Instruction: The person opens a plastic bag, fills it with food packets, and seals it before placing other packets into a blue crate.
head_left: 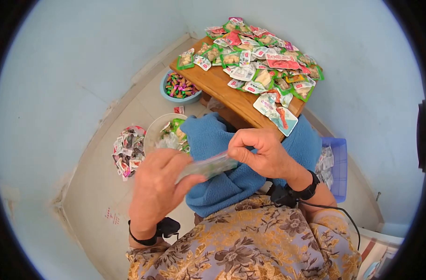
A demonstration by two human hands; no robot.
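Note:
Between my two hands is a clear plastic bag (210, 167), tilted and partly blurred, with something greenish inside that I cannot make out. My left hand (158, 189) grips its left end, thumb along the lower side. The fingers of my right hand (259, 150) pinch the upper right corner. The bag hangs above a blue fleece cloth (217, 186) spread over my lap. Just beyond my right hand, a white and blue packet (277, 112) lies at the near edge of a wooden table (222, 95).
Small snack packets (264, 56) are heaped on the table. To its left stand a blue basin (181, 99) of wrapped sweets and a white tub (152, 133) with packets. More packets (129, 151) lie lower left. A purple basket (340, 170) stands right. Pale walls (82, 70) enclose the corner.

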